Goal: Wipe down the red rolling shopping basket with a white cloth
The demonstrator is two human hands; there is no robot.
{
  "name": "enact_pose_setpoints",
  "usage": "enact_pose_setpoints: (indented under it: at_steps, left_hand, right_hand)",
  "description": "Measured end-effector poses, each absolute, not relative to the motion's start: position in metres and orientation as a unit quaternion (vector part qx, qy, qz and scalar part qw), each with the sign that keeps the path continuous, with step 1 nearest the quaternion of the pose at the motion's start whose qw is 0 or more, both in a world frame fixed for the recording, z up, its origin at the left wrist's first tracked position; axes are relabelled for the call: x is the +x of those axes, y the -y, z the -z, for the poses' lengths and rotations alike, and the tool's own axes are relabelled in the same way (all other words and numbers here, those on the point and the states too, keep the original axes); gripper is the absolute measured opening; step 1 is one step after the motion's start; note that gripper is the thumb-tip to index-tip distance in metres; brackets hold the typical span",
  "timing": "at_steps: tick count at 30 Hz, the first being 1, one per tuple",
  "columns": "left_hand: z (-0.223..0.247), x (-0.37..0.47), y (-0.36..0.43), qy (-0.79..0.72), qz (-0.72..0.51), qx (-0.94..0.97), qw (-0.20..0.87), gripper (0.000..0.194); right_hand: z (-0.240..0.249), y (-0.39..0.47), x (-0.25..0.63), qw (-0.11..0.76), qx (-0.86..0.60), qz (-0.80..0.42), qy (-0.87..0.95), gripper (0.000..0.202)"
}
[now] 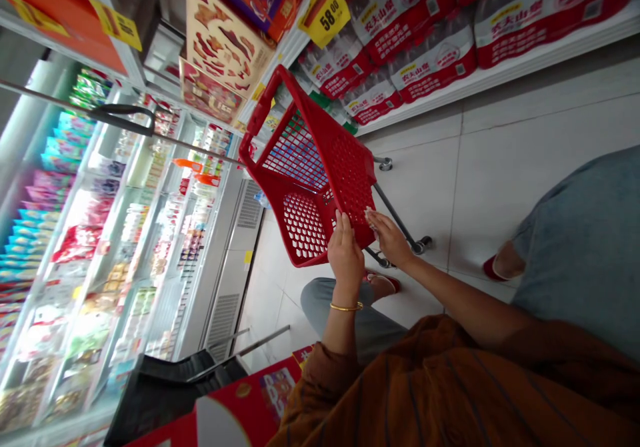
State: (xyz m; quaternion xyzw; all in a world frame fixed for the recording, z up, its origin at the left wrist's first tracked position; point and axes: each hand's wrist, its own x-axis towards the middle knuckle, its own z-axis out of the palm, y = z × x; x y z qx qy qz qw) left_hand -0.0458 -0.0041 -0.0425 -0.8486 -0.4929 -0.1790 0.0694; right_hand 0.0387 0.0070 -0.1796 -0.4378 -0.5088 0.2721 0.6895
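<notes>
My left hand [346, 254], with a gold bangle at its wrist, is raised at the near end of the red shopping cart [350, 167]. Its fingers are straight and close together, overlapping the cart's rim in view; contact is unclear. Just to its right is my right hand [393, 239], its fingertips drawn together by the cart's lower corner. Something small and pale shows at those fingertips, too small to tell apart from the nails. The cart's basket is of perforated plastic, and its handle points to the upper left.
Shrink-wrapped bottle packs [433, 67] fill a shelf at the upper right, by a yellow price tag [327, 10]. A refrigerated display [135, 234] runs down the left. Gift boxes [225, 40] stand at the top. A black chair-like object [165, 394] and my legs are below.
</notes>
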Motion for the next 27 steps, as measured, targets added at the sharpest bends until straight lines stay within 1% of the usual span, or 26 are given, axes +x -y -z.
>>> enact_pose_setpoints:
  at_steps: [4, 9, 12, 14, 17, 20, 27]
  left_hand:
    - [0.031, -0.057, 0.003, 0.458, 0.151, -0.871, 0.092, 0.052]
    - [0.008, -0.063, -0.009, 0.346, 0.129, -0.918, 0.147, 0.044]
    - [-0.008, -0.065, -0.025, 0.288, 0.076, -0.946, 0.125, 0.048]
    - [-0.018, -0.066, -0.038, 0.254, 0.035, -0.962, 0.098, 0.050]
    - [-0.029, -0.067, -0.056, 0.195, -0.017, -0.978, 0.071, 0.052]
    - [-0.031, -0.068, -0.067, 0.157, -0.034, -0.986, 0.043, 0.054]
    - [-0.017, -0.074, -0.070, 0.184, -0.037, -0.982, 0.012, 0.039]
  right_hand:
    - [0.175, -0.006, 0.037, 0.691, -0.450, -0.291, 0.485, 0.044]
    - [0.129, -0.005, 0.044, 0.705, -0.444, -0.292, 0.470, 0.041]
    - [0.107, -0.007, 0.047, 0.728, -0.424, -0.273, 0.464, 0.051]
    - [0.101, -0.008, 0.048, 0.743, -0.419, -0.268, 0.448, 0.055]
    - [0.103, -0.013, 0.049, 0.740, -0.414, -0.296, 0.440, 0.046]
    - [0.112, -0.017, 0.043, 0.734, -0.397, -0.322, 0.448, 0.040]
    - [0.133, -0.016, 0.024, 0.729, -0.401, -0.308, 0.462, 0.049]
